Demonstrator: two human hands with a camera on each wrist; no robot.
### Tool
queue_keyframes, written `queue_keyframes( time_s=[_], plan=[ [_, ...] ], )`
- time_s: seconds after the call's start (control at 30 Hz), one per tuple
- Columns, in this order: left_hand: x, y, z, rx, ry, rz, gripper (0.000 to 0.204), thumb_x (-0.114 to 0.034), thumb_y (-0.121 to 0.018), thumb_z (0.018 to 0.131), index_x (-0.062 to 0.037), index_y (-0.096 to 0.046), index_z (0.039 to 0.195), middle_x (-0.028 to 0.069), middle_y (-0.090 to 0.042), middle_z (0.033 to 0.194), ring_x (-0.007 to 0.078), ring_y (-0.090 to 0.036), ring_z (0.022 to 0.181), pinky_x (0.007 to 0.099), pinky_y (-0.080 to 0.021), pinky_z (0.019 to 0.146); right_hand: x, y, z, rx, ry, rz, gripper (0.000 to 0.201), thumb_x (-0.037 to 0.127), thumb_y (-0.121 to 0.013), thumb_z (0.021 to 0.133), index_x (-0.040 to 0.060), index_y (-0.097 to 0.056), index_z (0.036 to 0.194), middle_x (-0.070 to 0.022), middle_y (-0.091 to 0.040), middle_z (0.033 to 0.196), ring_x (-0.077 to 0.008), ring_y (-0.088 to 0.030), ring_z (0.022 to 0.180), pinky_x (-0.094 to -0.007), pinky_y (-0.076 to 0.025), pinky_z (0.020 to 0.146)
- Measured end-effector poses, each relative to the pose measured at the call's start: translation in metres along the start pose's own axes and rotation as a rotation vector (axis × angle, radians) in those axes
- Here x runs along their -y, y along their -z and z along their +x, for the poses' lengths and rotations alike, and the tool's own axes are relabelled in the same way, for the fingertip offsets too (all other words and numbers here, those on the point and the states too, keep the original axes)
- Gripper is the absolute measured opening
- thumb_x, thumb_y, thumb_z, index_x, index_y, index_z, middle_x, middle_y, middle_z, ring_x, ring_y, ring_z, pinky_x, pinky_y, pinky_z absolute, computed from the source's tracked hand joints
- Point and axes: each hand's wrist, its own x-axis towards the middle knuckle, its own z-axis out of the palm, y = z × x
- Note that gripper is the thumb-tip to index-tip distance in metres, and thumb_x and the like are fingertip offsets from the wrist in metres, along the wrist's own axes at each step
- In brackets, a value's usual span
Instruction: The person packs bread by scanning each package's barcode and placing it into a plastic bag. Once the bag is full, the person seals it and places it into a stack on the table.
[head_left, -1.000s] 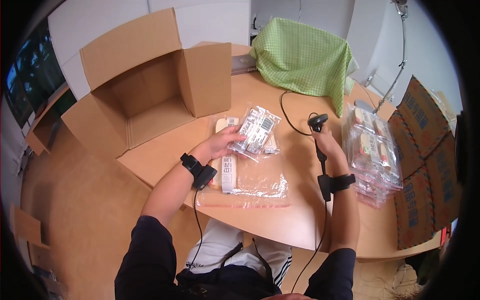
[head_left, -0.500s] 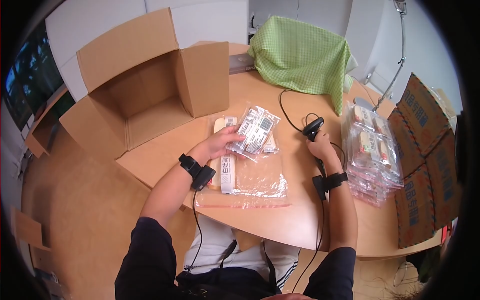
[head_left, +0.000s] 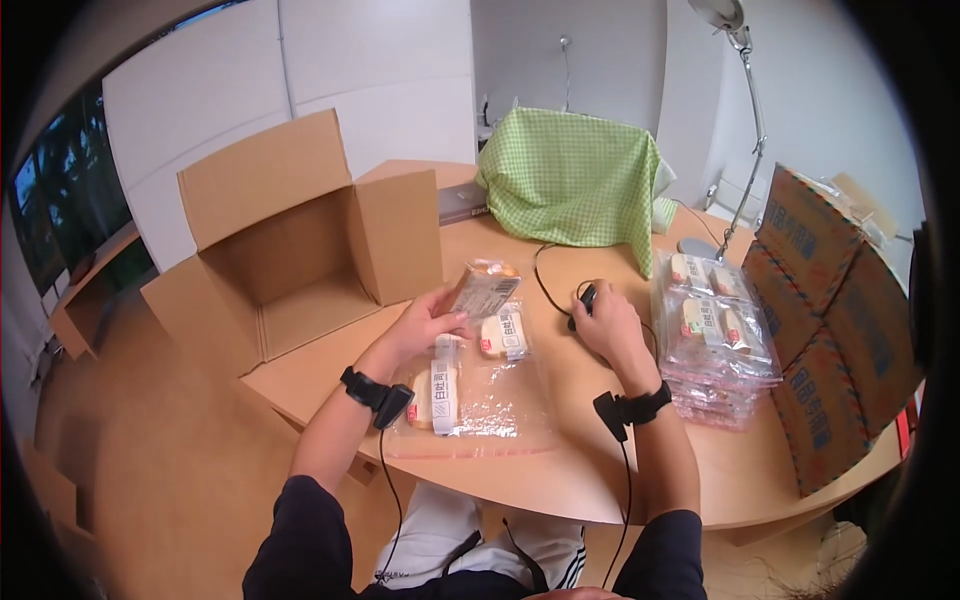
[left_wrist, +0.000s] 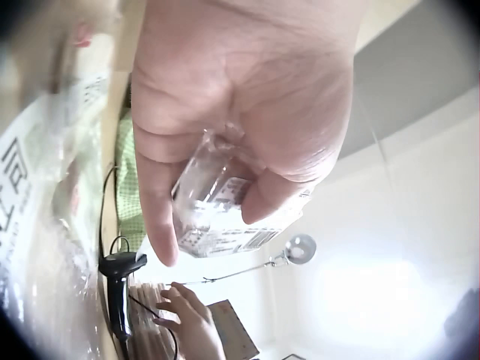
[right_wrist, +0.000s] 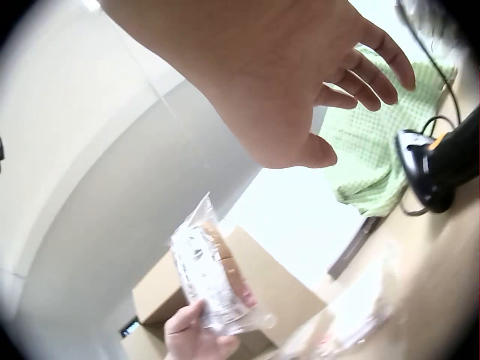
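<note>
My left hand point(head_left: 420, 325) pinches a clear-wrapped bread packet point(head_left: 485, 292), raised and tilted above the table. Its printed label and barcode show in the left wrist view, and the bread slices inside show in the right wrist view. Below it lies a clear plastic bag point(head_left: 500, 405) with bread packets point(head_left: 437, 398) on it. My right hand point(head_left: 608, 322) is beside a black barcode scanner point(right_wrist: 424, 169) on the table. In the right wrist view its fingers are spread, apart from the scanner.
An open cardboard box point(head_left: 310, 260) lies at the back left, mouth facing me. Bagged bread packets point(head_left: 715, 330) are stacked at right, before a standing printed carton point(head_left: 820, 300). A green checked cloth point(head_left: 570, 175) covers something at the back; a lamp point(head_left: 750, 130) stands nearby.
My right hand has lowered the scanner leftward to the table and let go of it. The left hand has tipped the bread packet more upright. The head view has tilted up.
</note>
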Motion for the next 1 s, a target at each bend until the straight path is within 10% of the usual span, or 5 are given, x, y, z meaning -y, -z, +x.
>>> queue_keyframes(
  time_s=[0.07, 0.2, 0.43, 0.77, 1.0],
  plan=[
    [-0.014, -0.01, -0.005, -0.07, -0.495, 0.842, 0.046, 0.001, -0.054, 0.09, -0.0111, -0.054, 0.135, 0.0113, -0.057, 0.131, 0.0271, -0.057, 0.119, 0.0374, -0.055, 0.09, 0.014, 0.011, -0.004, 0.16, 0.012, 0.046, 0.041, 0.031, -0.06, 0.086, -0.0056, -0.06, 0.105, -0.0269, -0.065, 0.102, -0.0423, -0.063, 0.096, -0.049, -0.052, 0.084],
    [-0.045, -0.045, -0.03, -0.254, -0.798, 1.579, 0.048, 0.004, -0.061, 0.077, -0.013, -0.065, 0.122, 0.0135, -0.058, 0.126, 0.0303, -0.053, 0.122, 0.0392, -0.053, 0.092, 0.019, 0.019, -0.006, 0.311, 0.07, 0.133, 0.044, 0.034, -0.055, 0.091, -0.0052, -0.063, 0.108, -0.0218, -0.069, 0.095, -0.035, -0.068, 0.087, -0.0436, -0.055, 0.072],
    [-0.057, -0.071, -0.057, -0.339, -0.878, 1.726, 0.049, 0.002, -0.063, 0.071, -0.0086, -0.066, 0.119, 0.0156, -0.056, 0.13, 0.0367, -0.049, 0.126, 0.0425, -0.052, 0.094, 0.053, 0.049, -0.023, 0.753, 0.011, 1.118, 0.048, 0.031, -0.06, 0.097, -0.0034, -0.049, 0.128, -0.0075, -0.064, 0.087, -0.0131, -0.063, 0.074, -0.0278, -0.051, 0.056],
    [-0.069, -0.072, -0.083, -0.054, -0.555, 1.423, 0.078, -0.024, -0.068, 0.089, -0.0061, -0.022, 0.15, 0.0257, -0.014, 0.156, 0.0348, -0.018, 0.147, 0.0525, -0.032, 0.111, 0.041, 0.054, -0.021, 0.682, 0.175, 1.155, 0.025, 0.012, -0.061, 0.092, 0.0004, -0.057, 0.113, -0.0024, -0.064, 0.084, -0.0078, -0.059, 0.07, -0.0224, -0.047, 0.057],
    [-0.064, -0.092, -0.086, 0.208, 0.151, 0.199, 0.066, -0.021, -0.062, 0.096, -0.0022, -0.025, 0.147, 0.0095, -0.064, 0.114, 0.013, -0.065, 0.084, 0.0251, -0.054, 0.066, 0.06, 0.072, -0.04, 0.825, 0.29, 1.04, 0.029, 0.021, -0.062, 0.096, 0.0004, -0.061, 0.117, -0.0007, -0.064, 0.084, -0.0054, -0.055, 0.071, -0.0222, -0.045, 0.061]
  ],
)
